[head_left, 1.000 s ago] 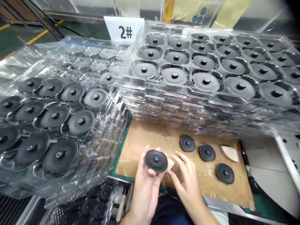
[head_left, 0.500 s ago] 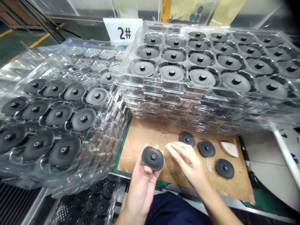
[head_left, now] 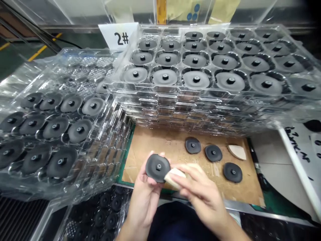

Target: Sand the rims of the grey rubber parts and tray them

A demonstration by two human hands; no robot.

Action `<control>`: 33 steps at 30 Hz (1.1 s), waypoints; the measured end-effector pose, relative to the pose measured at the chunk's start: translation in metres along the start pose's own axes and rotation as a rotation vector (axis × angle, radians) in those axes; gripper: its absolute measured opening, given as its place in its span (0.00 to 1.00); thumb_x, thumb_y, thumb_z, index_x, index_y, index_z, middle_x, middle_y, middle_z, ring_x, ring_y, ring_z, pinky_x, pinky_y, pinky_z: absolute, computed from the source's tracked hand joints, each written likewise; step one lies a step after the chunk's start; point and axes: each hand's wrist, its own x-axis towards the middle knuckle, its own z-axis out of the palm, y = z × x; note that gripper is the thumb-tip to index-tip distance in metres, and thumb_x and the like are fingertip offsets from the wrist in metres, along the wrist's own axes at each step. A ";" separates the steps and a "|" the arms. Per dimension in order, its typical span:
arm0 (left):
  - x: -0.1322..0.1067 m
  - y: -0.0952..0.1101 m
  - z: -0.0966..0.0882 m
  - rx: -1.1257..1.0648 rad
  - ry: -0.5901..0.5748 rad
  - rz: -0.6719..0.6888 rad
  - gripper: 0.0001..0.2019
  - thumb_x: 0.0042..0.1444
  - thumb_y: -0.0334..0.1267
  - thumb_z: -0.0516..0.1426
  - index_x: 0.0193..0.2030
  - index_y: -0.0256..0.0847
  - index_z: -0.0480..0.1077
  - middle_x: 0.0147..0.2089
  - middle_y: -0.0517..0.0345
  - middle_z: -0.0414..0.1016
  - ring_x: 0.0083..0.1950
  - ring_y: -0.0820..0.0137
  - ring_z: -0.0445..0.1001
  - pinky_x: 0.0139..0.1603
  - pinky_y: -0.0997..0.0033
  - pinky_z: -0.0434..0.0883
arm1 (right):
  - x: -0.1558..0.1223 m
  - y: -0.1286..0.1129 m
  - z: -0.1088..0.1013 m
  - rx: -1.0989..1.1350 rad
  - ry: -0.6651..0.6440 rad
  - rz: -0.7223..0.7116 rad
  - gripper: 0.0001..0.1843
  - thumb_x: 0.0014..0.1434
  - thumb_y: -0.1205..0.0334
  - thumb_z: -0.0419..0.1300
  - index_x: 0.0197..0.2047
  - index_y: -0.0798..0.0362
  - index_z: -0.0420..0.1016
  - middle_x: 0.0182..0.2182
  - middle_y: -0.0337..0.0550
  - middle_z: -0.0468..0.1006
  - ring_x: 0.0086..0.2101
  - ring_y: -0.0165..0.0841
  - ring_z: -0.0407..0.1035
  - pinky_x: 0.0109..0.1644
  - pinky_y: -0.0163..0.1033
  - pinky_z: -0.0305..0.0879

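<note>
My left hand [head_left: 145,197] is closed around a round black disc [head_left: 157,167] with a small hub in its centre, held up above the front edge of a cardboard sheet [head_left: 150,147]. My right hand [head_left: 200,192] pinches a small pale wedge-shaped pad [head_left: 173,176] whose tip touches the disc's right rim. Three more black discs [head_left: 192,145] [head_left: 213,153] [head_left: 232,172] lie loose on the cardboard to the right, beside a second pale wedge [head_left: 237,152].
A tall stack of clear plastic trays [head_left: 208,100] filled with black discs stands behind the cardboard. To the left a lower tray [head_left: 100,127] holds several discs. A white "2#" sign [head_left: 117,35] stands at the back. Below the bench edge lies another tray of discs [head_left: 97,217].
My right hand has come back from over the cardboard and now presses the pale pad against the disc. The view has shifted slightly right; my left hand keeps its hold.
</note>
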 end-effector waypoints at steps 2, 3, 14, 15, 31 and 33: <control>0.002 0.003 0.000 -0.005 -0.018 0.024 0.29 0.35 0.43 0.69 0.48 0.47 0.73 0.51 0.51 0.76 0.49 0.60 0.76 0.51 0.66 0.73 | -0.015 0.012 -0.004 0.017 0.095 0.152 0.16 0.62 0.63 0.55 0.51 0.40 0.74 0.45 0.40 0.78 0.46 0.36 0.71 0.47 0.44 0.71; 0.003 0.003 0.000 -0.007 -0.021 0.026 0.28 0.35 0.43 0.69 0.48 0.47 0.74 0.51 0.51 0.76 0.49 0.60 0.76 0.52 0.64 0.72 | -0.019 0.017 -0.006 -0.004 0.136 0.218 0.15 0.62 0.62 0.56 0.50 0.40 0.75 0.45 0.39 0.79 0.46 0.36 0.71 0.48 0.44 0.71; -0.007 -0.007 0.010 0.025 -0.004 0.018 0.25 0.43 0.32 0.66 0.50 0.50 0.72 0.52 0.54 0.76 0.51 0.63 0.75 0.47 0.71 0.74 | 0.003 -0.020 -0.004 -0.222 0.081 -0.114 0.16 0.60 0.69 0.55 0.48 0.49 0.76 0.46 0.47 0.75 0.42 0.36 0.68 0.42 0.42 0.70; -0.008 -0.007 0.010 0.028 0.002 0.028 0.25 0.42 0.32 0.66 0.49 0.49 0.73 0.51 0.54 0.76 0.51 0.63 0.74 0.47 0.72 0.74 | 0.002 -0.021 -0.003 -0.234 0.088 -0.118 0.15 0.60 0.69 0.55 0.48 0.49 0.76 0.45 0.47 0.75 0.41 0.36 0.68 0.42 0.42 0.70; -0.004 -0.005 0.013 0.015 0.007 0.094 0.27 0.34 0.39 0.70 0.46 0.49 0.74 0.49 0.56 0.78 0.49 0.64 0.75 0.47 0.75 0.74 | 0.008 -0.019 -0.003 -0.237 0.083 -0.117 0.14 0.61 0.68 0.55 0.47 0.49 0.76 0.44 0.45 0.75 0.41 0.34 0.67 0.44 0.43 0.67; -0.003 -0.005 0.014 0.025 0.009 0.122 0.27 0.33 0.39 0.70 0.45 0.49 0.75 0.48 0.56 0.78 0.49 0.65 0.75 0.47 0.76 0.73 | 0.009 -0.019 -0.004 -0.276 0.107 -0.082 0.15 0.61 0.68 0.55 0.48 0.49 0.75 0.44 0.45 0.75 0.41 0.35 0.68 0.44 0.44 0.67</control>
